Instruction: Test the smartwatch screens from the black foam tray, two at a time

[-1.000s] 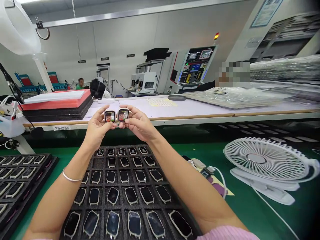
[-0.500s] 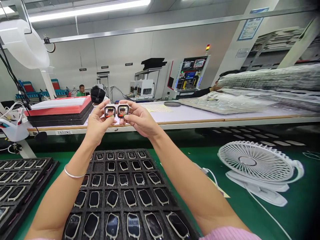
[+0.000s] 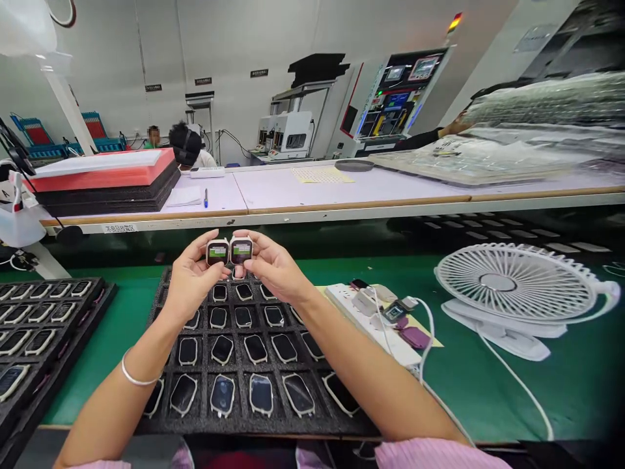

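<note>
Left hand [image 3: 191, 283] and right hand [image 3: 273, 267] pinching lit smartwatches [image 3: 217, 252], screen text unreadable

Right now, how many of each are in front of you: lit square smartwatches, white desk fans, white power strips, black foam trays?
Lit square smartwatches, in left hand and right hand: 2
White plastic desk fan: 1
White power strip: 1
Black foam trays: 2
Total: 6

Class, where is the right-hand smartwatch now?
In the head view, the white-framed square smartwatch sits in the right hand, beside its twin, above the black foam tray.
</note>
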Tool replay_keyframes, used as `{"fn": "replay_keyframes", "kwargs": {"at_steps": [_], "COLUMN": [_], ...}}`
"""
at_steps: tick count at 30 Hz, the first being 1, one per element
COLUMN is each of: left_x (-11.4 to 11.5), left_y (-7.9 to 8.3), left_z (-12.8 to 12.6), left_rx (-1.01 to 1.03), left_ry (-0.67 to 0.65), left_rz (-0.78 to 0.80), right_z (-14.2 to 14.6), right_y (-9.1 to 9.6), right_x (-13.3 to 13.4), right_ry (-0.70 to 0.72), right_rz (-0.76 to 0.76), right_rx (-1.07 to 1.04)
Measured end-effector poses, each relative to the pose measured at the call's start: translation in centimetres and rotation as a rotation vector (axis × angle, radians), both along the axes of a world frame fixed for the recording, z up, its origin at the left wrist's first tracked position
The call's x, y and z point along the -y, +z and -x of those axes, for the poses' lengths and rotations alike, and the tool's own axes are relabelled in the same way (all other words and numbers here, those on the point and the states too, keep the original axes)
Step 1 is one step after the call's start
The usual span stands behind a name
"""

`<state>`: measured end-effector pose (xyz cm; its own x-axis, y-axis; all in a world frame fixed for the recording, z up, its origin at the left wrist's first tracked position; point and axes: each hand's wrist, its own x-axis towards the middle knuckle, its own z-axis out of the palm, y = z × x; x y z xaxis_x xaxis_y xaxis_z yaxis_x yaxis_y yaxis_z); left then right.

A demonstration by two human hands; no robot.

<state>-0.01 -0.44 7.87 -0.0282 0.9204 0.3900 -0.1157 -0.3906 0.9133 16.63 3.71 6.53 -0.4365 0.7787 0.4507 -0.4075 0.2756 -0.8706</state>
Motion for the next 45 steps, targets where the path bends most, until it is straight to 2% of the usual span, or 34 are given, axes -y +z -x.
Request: {"fn": "replay_keyframes", "kwargs": {"at_steps": [6,13,26,40,45], "left_x": [-0.1,-0.4,-0.1,0.2,0.1], "left_y": [-1.8,-2.8,-3.1,-3.1,-3.3], "left_z": [0.2,0.3,0.4,0.6,0.5], "left_rx": [0.001,-0.014,-0.026,0.006,-0.024], "left_ry": [0.043,0.063,0.02,-0.026,0.006], "left_rz": [0.045,0.072,0.085,0.113,0.107], "right_z": [0.3,0.2,0.0,-0.5,-0.7], "right_y": [-2.0,-3.0,-3.3,-3.6,-3.9], "right_x": [-0.3,-0.5,-0.6,-0.5,-0.6], "right_ry": [-0.003,0.001,-0.037,0.015,0.024], "right_rz": [0.058,0.081,0.101,0.07,0.061], "right_rx": [0.007,0.036,0.041,0.04,0.043]}}
